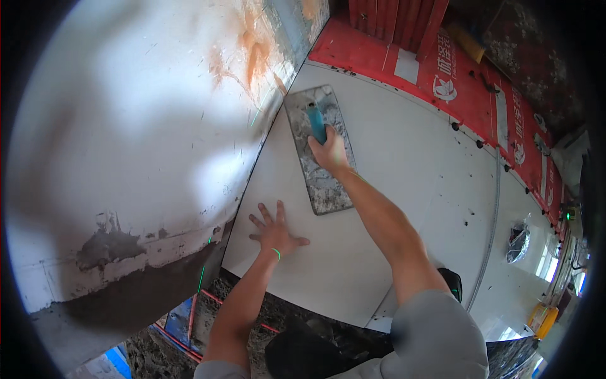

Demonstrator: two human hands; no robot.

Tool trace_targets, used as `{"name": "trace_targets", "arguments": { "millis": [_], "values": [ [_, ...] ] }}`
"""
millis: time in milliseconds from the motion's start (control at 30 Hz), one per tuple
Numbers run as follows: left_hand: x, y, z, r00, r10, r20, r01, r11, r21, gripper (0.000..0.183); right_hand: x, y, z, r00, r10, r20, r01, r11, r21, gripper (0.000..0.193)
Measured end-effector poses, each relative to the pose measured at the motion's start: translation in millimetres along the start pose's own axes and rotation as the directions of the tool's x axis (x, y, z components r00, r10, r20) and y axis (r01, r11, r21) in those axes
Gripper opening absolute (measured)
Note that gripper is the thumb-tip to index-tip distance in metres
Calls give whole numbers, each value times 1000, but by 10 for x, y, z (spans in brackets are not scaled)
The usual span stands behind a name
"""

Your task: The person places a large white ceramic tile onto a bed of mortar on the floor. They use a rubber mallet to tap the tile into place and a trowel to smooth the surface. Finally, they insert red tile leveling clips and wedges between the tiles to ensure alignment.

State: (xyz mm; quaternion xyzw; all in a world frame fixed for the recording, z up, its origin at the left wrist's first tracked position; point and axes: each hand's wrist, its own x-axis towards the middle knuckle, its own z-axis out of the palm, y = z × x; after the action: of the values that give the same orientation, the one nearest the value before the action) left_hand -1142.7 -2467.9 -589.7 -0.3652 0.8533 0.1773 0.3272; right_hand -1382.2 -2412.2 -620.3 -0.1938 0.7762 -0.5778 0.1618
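A large pale floor tile (341, 265) lies in front of me, its left edge running along the wall. My right hand (331, 153) is closed round the teal handle of a rectangular float (327, 186), whose grey face is smeared with dried mortar. The float rests flat on the tile, its far left corner close to the wall. Nearer to me, my left hand (276, 235) lies on the tile with its fingers spread, holding nothing. A thin green laser line crosses each forearm near the wrist.
A white wall (158, 145) with mortar patches rises on the left. Rough mortar (252, 322) with red pipes (211, 295) borders the tile's near edge. Red printed sheeting (391, 60) covers the far floor. At right are a crumpled clear plastic wrapper (519, 241) and a yellow object (543, 321).
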Motion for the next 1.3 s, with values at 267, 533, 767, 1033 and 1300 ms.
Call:
{"name": "trace_targets", "arguments": {
  "millis": [267,533,767,1033,1300],
  "values": [
    [3,112,-1,1000,-10,6,10,1000,6,142,204,260,-84,988,153,1,-152,986,-64,35],
    [-66,-44,-30,998,-60,4,60,998,22,140,-579,-17,-159,995,28,-96,-23,999,48,35],
    [-1,39,91,999,-13,-40,11,999,-33,140,-918,581,-345,979,180,-92,-186,980,-64,37],
    [-508,212,653,995,89,-55,-89,996,15,147,-2046,577,-834,983,145,-109,-149,988,-26,33],
    [-860,515,993,999,-29,-29,28,999,-21,150,-1974,-69,-1128,950,-34,-309,71,992,109,27]
  ]
}}
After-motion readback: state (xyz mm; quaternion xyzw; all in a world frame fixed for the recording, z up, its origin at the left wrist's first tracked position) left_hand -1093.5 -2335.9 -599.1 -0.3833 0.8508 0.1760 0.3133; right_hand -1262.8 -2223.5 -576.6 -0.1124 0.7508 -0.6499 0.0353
